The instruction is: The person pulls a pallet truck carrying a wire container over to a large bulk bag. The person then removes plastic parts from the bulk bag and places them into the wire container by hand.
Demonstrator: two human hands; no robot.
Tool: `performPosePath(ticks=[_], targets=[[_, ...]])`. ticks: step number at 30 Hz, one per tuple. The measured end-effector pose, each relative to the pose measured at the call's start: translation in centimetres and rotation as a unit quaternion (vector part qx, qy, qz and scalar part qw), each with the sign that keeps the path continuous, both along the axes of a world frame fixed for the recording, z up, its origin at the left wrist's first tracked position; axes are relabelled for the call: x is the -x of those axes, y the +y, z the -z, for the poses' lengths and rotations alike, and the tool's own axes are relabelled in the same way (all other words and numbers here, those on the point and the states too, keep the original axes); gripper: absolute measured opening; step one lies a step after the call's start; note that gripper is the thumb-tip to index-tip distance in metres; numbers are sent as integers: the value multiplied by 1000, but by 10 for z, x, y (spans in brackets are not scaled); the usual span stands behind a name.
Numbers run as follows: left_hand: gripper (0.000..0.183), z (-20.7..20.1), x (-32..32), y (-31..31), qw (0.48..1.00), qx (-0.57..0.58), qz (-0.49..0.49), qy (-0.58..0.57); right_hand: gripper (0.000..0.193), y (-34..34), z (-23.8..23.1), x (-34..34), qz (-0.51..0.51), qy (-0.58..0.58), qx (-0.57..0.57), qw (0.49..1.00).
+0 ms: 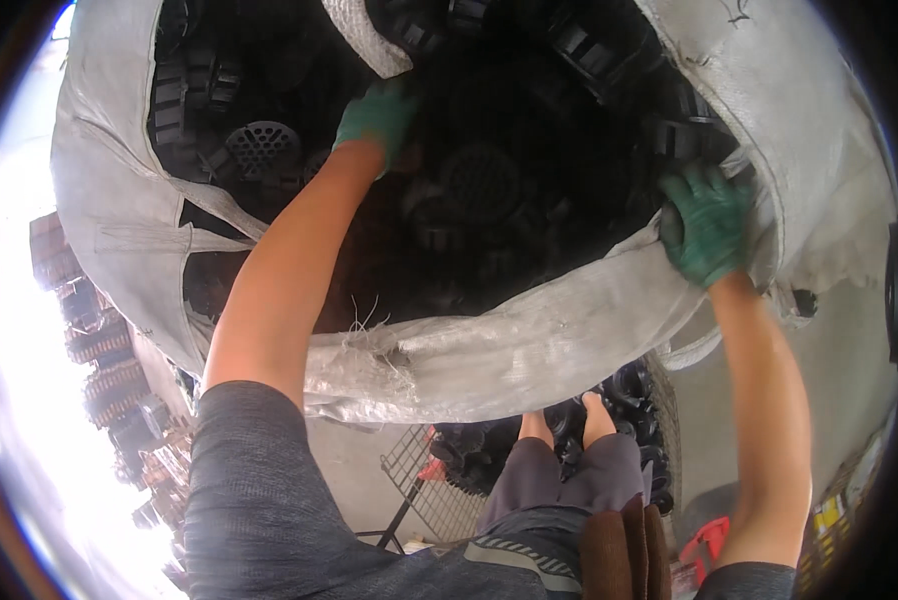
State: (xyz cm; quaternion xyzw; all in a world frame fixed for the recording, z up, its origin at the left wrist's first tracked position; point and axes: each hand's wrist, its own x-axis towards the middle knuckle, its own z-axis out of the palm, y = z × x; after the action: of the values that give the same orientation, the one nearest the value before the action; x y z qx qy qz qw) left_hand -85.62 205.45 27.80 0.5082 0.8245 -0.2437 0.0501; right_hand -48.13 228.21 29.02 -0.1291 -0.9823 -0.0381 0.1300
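Note:
A large white woven bulk bag [509, 350] gapes in front of me, holding many black ribbed plastic parts in deep shadow. My left hand [377, 122], in a green glove, reaches far into the bag near the end of a white strap [364, 40]. Motion smears its fingers, so its grip is unclear. On the right side of the bag's mouth rests my right hand [709, 222], also green-gloved, with its fingers apart. A dark patch shows by its thumb; I cannot make out what it is. A round black part with a perforated face [263, 148] lies left of my left hand.
Below the bag, a wire mesh basket [434, 480] with more black parts stands around my legs. Stacked goods [109, 350] line the left side. A red object [707, 540] is at the lower right, and a loop of bag strap [691, 350] hangs below the rim.

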Motion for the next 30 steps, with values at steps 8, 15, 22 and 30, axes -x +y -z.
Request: performPosePath(ticks=[8, 15, 22, 30], targets=[[40, -44, -46, -48, 981, 68, -78, -162, 29, -3, -6, 3, 3, -33, 65, 997], [96, -8, -76, -62, 678, -239, -449, -532, 30, -2, -8, 2, 5, -32, 64, 997], [93, 98, -53, -56, 704, -227, -471, -480, 29, -3, -7, 2, 4, -37, 51, 998], [87, 127, -53, -54, 540, -278, -541, -582, 27, -3, -7, 3, 3, -39, 73, 997]])
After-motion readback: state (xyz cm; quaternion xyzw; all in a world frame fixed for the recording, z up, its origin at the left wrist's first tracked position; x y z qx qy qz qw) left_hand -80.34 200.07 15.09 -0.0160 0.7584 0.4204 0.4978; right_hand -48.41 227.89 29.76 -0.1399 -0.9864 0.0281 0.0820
